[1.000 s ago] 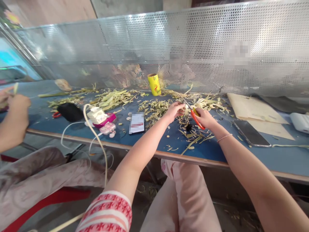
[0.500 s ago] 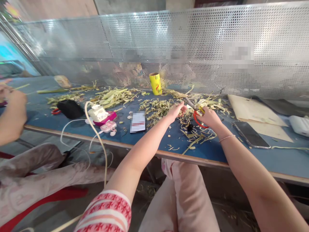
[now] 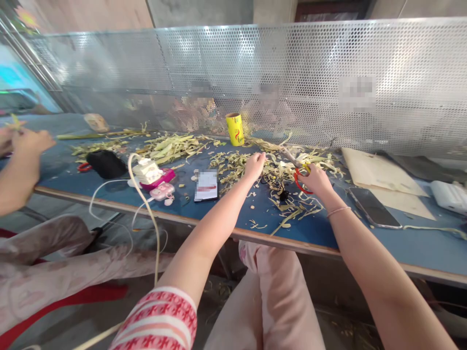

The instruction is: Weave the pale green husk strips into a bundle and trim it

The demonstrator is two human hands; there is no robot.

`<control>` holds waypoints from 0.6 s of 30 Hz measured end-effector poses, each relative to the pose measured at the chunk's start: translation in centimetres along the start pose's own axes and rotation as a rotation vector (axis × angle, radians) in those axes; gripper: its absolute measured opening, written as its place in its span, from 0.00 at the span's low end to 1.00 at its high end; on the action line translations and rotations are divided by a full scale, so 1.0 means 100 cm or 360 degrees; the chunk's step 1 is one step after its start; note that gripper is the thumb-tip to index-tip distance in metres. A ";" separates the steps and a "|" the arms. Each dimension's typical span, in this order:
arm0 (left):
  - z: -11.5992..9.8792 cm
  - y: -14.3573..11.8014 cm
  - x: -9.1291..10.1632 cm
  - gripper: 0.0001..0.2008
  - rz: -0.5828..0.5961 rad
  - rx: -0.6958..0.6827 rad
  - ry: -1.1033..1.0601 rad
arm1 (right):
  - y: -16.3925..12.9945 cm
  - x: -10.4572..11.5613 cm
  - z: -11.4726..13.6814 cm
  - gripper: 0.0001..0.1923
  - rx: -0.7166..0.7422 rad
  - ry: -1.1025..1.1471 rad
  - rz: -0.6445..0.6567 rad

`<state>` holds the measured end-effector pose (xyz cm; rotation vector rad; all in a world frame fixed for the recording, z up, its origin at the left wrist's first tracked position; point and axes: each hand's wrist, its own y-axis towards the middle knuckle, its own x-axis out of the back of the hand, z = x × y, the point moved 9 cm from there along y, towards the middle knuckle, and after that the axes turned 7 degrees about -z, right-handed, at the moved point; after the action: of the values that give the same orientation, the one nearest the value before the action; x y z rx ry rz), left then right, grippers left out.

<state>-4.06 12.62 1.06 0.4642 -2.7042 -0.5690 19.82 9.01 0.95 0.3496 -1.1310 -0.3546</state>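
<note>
My right hand (image 3: pixel 316 179) grips red-handled scissors (image 3: pixel 297 170), blades pointing up and left over a heap of pale green leaf scraps (image 3: pixel 292 163) on the blue table (image 3: pixel 328 228). To the left of the scissors, my left hand (image 3: pixel 254 165) reaches into the scraps with its fingers down on the strips; whether it pinches one I cannot tell. A yellow cylinder (image 3: pixel 234 129) stands upright behind the heap, near the perforated metal screen (image 3: pixel 328 73).
A phone (image 3: pixel 372 207) lies right of my right hand, beside brown paper sheets (image 3: pixel 379 172). A card (image 3: pixel 206 185), pink devices with white cables (image 3: pixel 156 182) and a black pouch (image 3: pixel 106 164) lie left. Another person's hands (image 3: pixel 22 146) work at the far left.
My left hand has left the scissors' blades and moved left and forward into the scraps. The right hand with the scissors stayed about where it was.
</note>
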 end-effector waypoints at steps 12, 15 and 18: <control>-0.002 0.007 0.042 0.11 -0.0490 -0.0153 0.0437 | 0.012 0.008 -0.048 0.22 -0.0387 -0.0001 -0.0118; 0.008 0.010 0.044 0.12 -0.0430 0.0021 0.0671 | 0.012 0.005 -0.043 0.23 -0.0318 -0.0043 -0.0083; 0.016 0.009 0.046 0.10 -0.0430 0.0115 0.0821 | 0.009 0.002 -0.039 0.22 -0.0280 -0.0065 -0.0023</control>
<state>-8.97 12.22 1.27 0.8714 -2.1872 -0.3560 23.56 10.10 -0.03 0.1965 -1.1288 -0.4720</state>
